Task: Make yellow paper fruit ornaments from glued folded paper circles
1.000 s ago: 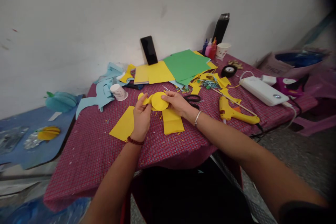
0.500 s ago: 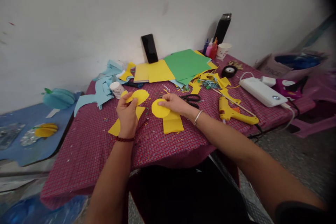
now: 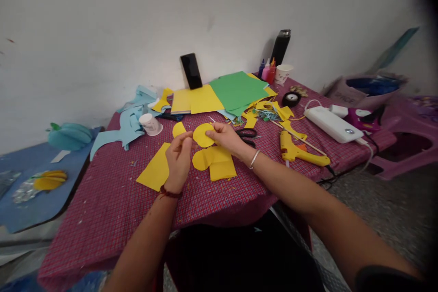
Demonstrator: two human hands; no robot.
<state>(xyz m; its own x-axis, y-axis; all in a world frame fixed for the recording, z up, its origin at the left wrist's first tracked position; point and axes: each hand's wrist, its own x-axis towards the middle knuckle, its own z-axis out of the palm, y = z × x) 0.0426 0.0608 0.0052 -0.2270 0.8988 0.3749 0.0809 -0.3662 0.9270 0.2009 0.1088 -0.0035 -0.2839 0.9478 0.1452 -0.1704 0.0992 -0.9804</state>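
My right hand (image 3: 224, 138) pinches a flat yellow paper circle (image 3: 202, 135) by its right edge, above the table. My left hand (image 3: 180, 159) has its fingers closed, their tips at the circle's left edge. Behind those fingers a rounded yellow paper piece (image 3: 178, 128) sticks up, seemingly held by them; its lower part is hidden. Just below my hands, another yellow circle (image 3: 201, 159) lies partly against a creased yellow sheet (image 3: 221, 166). A larger yellow paper piece (image 3: 153, 169) rests left of my left wrist. Black-handled scissors (image 3: 247, 134) lie beyond my right hand, partly covered.
Green sheets (image 3: 239, 91) and a phone (image 3: 191, 70) are at the back by the wall. On the right are a yellow glue gun (image 3: 301, 151), a white power bank (image 3: 331, 123) and a tape roll (image 3: 291, 98). Left stand a paper cup (image 3: 150, 124) and blue scraps (image 3: 128, 123).
My left hand has moved right, up to the right hand. The right hand now holds its circle higher, and a yellow circle lies on the table below. The view has shifted slightly.
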